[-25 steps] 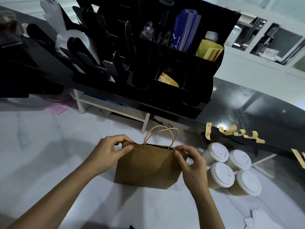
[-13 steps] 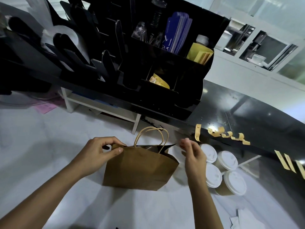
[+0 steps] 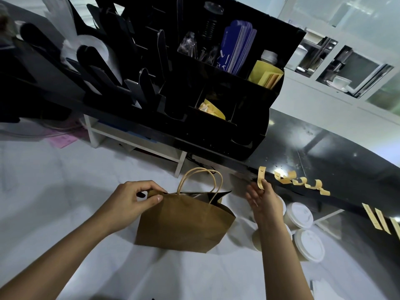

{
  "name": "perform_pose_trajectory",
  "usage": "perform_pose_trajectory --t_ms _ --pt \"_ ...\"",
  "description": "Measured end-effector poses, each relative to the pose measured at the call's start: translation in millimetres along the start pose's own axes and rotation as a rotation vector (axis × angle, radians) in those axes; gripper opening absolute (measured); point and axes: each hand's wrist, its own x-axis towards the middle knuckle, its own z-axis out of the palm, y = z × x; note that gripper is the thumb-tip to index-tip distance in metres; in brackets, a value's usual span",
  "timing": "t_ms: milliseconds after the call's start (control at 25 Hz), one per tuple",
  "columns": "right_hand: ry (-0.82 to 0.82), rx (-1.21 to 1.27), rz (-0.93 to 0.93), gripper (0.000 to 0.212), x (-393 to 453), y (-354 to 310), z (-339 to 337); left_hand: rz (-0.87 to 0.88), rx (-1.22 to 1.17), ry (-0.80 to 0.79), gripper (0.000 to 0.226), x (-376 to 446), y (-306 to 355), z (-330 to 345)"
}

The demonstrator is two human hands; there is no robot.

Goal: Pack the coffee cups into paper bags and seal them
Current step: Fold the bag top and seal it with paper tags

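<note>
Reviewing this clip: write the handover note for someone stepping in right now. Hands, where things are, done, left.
Left hand pinches the top edge of the paper bag, which stands on the white counter.
Right hand takes hold of a sticker strip hanging from the black shelf edge.
Lidded cups stand right of the bag.
Done: bag top held nearly closed; contents unseen.
Left: seal this bag, pack the cups outside.

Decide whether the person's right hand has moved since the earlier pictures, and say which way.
Yes. The right hand has left the paper bag top and gone right and up to the sticker strip hanging from the black counter edge.
</note>
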Motion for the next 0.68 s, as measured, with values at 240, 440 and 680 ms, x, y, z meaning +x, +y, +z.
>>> perform_pose_trajectory --t_ms 240,440,680 --pt "0.014 -0.015 -0.056 0.021 -1.7 -2.0 -1.3 0.004 0.018 0.019 0.018 0.4 0.9 0.8" --pt "0.009 -0.029 -0.105 0.018 -13.9 -9.2 -1.5 0.007 0.063 0.022 0.017 0.8 -1.1 -0.1" --pt "-0.082 -0.057 -0.126 0.022 -43.6 -2.4 -0.3 0.004 0.095 0.037 0.016 -0.4 -0.4 1.5"
